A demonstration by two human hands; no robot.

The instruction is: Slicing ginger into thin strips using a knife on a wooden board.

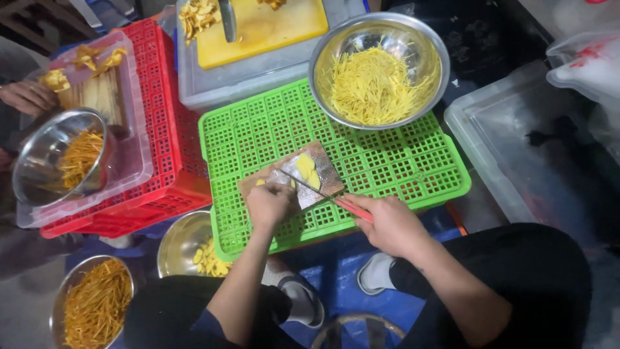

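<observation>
A small wooden board [321,169] lies on an upturned green crate [394,168]. Yellow slices [307,169] sit in a small pile on the board. My left hand [270,203] presses down on the board's near left end, fingers curled beside the slices. My right hand [385,223] grips the red handle of a knife [316,192], whose blade lies flat across the board next to the slices. A steel bowl [378,70] full of thin yellow strips stands on the crate's far right corner.
A red crate [161,129] at left carries a clear tray and a steel bowl [55,158] of orange strips; another person's hand [26,97] is beside it. Two more bowls [187,249] stand on the floor. A yellow cutting board [265,29] lies behind, a clear tub [516,148] to the right.
</observation>
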